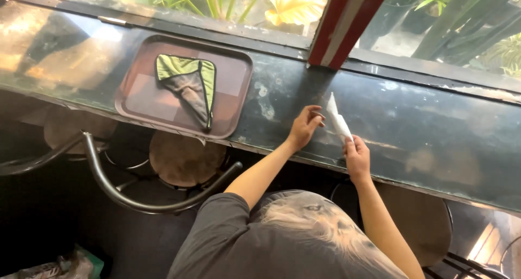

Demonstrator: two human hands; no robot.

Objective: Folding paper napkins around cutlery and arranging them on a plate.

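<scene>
Along the window runs a long dark table, worn and mottled, with plants behind the glass and a red post standing on its far edge; round stools sit tucked beneath it; to the left on the table lies a brown tray carrying a folded cloth, green-edged and grey, well apart from both hands; near the table's middle the right hand pinches the lower end of a white napkin, thumb and fingers closed on it, so that the napkin stands tilted above the surface; the left hand is just beside it, fingers loosely curled and partly spread, its fingertips near the napkin's upper part, though I cannot tell whether they touch it; the napkin looks like folded or rolled paper, so I judge it very light, soft and limp, easily creased or torn, not slippery, and best taken by a gentle pinch at the thicker folded end, where the right hand has it; its long axis runs from the right hand up and away toward the window, leaning slightly left, with the narrow free end pointing at the glass.
</scene>
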